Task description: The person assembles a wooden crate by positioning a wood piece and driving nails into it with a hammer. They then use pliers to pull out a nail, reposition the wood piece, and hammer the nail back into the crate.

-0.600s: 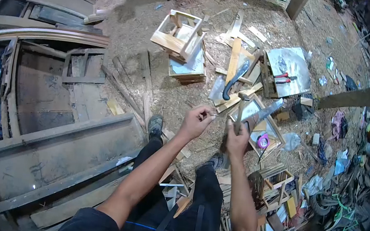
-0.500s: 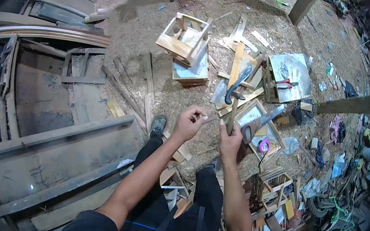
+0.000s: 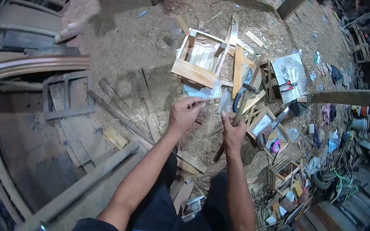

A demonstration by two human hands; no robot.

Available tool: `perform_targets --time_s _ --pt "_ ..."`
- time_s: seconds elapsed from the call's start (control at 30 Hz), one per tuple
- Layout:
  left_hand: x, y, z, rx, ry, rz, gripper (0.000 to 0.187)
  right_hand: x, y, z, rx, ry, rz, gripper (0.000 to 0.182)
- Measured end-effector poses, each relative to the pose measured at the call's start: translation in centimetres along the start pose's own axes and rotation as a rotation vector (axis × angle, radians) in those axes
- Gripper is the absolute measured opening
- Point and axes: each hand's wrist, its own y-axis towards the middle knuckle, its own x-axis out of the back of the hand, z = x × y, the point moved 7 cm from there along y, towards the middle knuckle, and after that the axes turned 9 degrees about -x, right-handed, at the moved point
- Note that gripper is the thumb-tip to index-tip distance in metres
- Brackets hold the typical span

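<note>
My right hand (image 3: 234, 133) is closed around the wooden handle of a hammer (image 3: 241, 108), its metal head pointing away from me. My left hand (image 3: 185, 114) is closed in a pinch, and what lies between its fingertips is too small to make out. Just beyond my hands sits an open wooden frame box (image 3: 196, 72), resting on a stack with a pale top panel (image 3: 211, 91). A dark blue curved handle (image 3: 238, 99) shows behind the hammer.
A metal-topped box (image 3: 292, 66) carries red-handled pliers (image 3: 289, 86). A handsaw (image 3: 277, 120) and a pink tape measure (image 3: 275, 146) lie on a wooden frame at right. Scrap wood (image 3: 237, 71) litters the sawdust floor. A large wooden panel (image 3: 33, 143) fills the left; a post (image 3: 294, 4) stands ahead.
The view has shifted, and the frame box appears nearer my hands. My left hand has turned, its fingers more curled. The hammer stays in my right hand.
</note>
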Motion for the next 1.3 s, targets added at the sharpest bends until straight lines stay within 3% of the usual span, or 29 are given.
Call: perform_targets --time_s 0.07,0.1,0.2,0.27,0.3,0.37,0.43,0.5,0.57,0.63,0.7,0.77,0.93,1.0,1.17,1.23,1.3 --pt "0.9 2.7 -1.0 -0.193 0.141 -0.006 0.015 -2.2 2.3 0.6 0.093 -0.038 -0.083 0.033" --pt "0.7 3.8 -0.1 -0.192 0.131 0.007 0.015 -3.0 3.5 1.1 0.189 -0.074 -0.142 0.036" --pt "-0.1 7.3 2.7 -0.166 0.038 0.028 0.014 -5.5 7.9 0.6 0.2 -0.099 -0.162 0.039" --pt "-1.0 8.8 1.2 -0.511 0.237 0.074 0.012 -6.4 10.1 0.2 0.232 -0.117 -0.192 0.038" --pt "-1.4 9.3 1.9 -0.522 0.234 0.076 0.012 -6.7 10.8 0.3 0.267 -0.13 -0.218 0.038" --pt "-3.1 10.4 3.9 -0.514 0.19 0.177 0.008 -7.1 12.0 -0.8 0.267 -0.08 -0.188 0.038" --pt "-3.5 11.0 5.0 -0.544 0.169 0.206 0.007 -7.7 11.9 -0.4 0.134 0.125 -0.052 0.037" --pt "-3.6 10.3 5.1 -0.623 0.178 0.217 0.011 -6.9 12.6 -1.6 0.182 0.091 -0.077 0.037" --pt "-3.4 10.5 5.5 -0.648 0.2 0.218 0.01 -8.3 14.2 -2.8 0.063 0.238 0.126 0.036" --pt "-3.5 10.1 5.3 -0.728 0.233 0.22 0.009 -8.7 13.5 -1.8 0.1 0.313 0.166 0.031" --pt "-3.9 9.9 5.8 -0.733 0.225 0.221 0.011 -9.4 13.5 -2.0 0.047 0.524 0.267 0.018" --pt "-3.9 10.2 6.2 -0.692 0.214 0.256 0.014 -9.5 14.2 -2.7 0.11 0.582 0.32 0.017" --pt "-4.3 10.3 6.1 -0.765 0.254 0.274 0.016 -10.2 15.3 -2.6 0.223 0.649 0.358 0.029" --pt "-4.8 10.8 6.8 -0.66 0.326 0.334 0.017 -10.1 15.7 -2.5 0.259 0.671 0.38 0.037" --pt "-4.8 10.8 6.7 -0.765 0.309 0.322 0.018 -10.2 15.0 -2.6 0.255 0.682 0.414 0.034" --pt "-5.5 12.0 8.8 -0.501 0.146 0.43 0.024 -9.9 14.8 -2.3 0.26 0.682 0.359 0.034" --pt "-5.6 12.3 9.0 -0.534 0.137 0.433 0.023 -10.1 15.0 -2.4 0.267 0.695 0.354 0.034"
